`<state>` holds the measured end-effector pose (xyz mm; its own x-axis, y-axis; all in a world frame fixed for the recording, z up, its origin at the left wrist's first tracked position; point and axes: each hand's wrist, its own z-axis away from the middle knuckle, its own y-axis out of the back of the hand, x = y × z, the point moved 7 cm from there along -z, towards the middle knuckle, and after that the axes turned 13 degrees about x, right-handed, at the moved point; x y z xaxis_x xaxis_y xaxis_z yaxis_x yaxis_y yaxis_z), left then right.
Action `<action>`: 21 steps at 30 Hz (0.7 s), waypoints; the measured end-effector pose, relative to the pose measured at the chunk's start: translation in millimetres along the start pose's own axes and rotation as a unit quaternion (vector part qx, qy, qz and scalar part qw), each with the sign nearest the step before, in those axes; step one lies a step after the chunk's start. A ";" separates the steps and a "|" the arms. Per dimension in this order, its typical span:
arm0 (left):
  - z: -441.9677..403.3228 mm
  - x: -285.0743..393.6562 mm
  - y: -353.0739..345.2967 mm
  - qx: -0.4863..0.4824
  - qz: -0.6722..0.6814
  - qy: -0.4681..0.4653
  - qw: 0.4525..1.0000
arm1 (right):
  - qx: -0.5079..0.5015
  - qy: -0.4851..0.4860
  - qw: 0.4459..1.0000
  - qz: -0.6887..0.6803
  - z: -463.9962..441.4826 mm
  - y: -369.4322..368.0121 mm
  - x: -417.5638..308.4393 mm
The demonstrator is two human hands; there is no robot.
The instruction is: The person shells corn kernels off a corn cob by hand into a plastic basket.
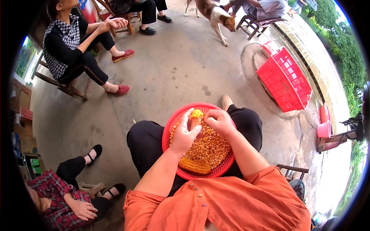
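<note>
My left hand (184, 133) is closed around a corn cob (197, 114) that stands nearly upright. Yellow kernels cover its top, while the part below looks mostly stripped. Curled into a closed grip, my right hand (219, 122) presses against the cob's right side; its fingertips are partly hidden. Both hands are over a round red plastic sieve basket (167, 133) resting on my lap. Loose corn kernels (214, 150) fill much of it. A full ear of corn (195, 166) lies on them at the near side.
Red plastic crates (285, 79) stand on the concrete floor at the right, with a pink bucket (324, 129) beyond. A brown-and-white dog (216, 17) is at the far side. Seated people are at the left, including one in a checked vest (61, 42) and one in plaid (52, 196).
</note>
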<state>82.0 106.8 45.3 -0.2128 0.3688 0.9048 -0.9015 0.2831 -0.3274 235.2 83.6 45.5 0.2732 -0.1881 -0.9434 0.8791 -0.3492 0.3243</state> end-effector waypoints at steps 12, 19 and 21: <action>-5.3 -10.3 3.7 -0.028 0.049 0.062 0.996 | 0.012 0.012 0.988 -0.152 -1.4 -6.8 -0.4; -10.4 -10.0 10.0 -0.002 0.014 0.059 0.998 | -0.162 0.033 0.967 -0.195 8.9 -16.0 -12.9; -8.0 -5.5 10.4 0.011 0.042 0.080 0.996 | -0.173 0.016 0.962 -0.211 11.7 -16.7 -18.0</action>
<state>76.9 114.7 34.8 -0.2272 0.5266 0.8192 -0.8912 0.2266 -0.3929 211.0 82.1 57.9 -0.1302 -0.0655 -0.9893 0.9901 -0.0609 -0.1263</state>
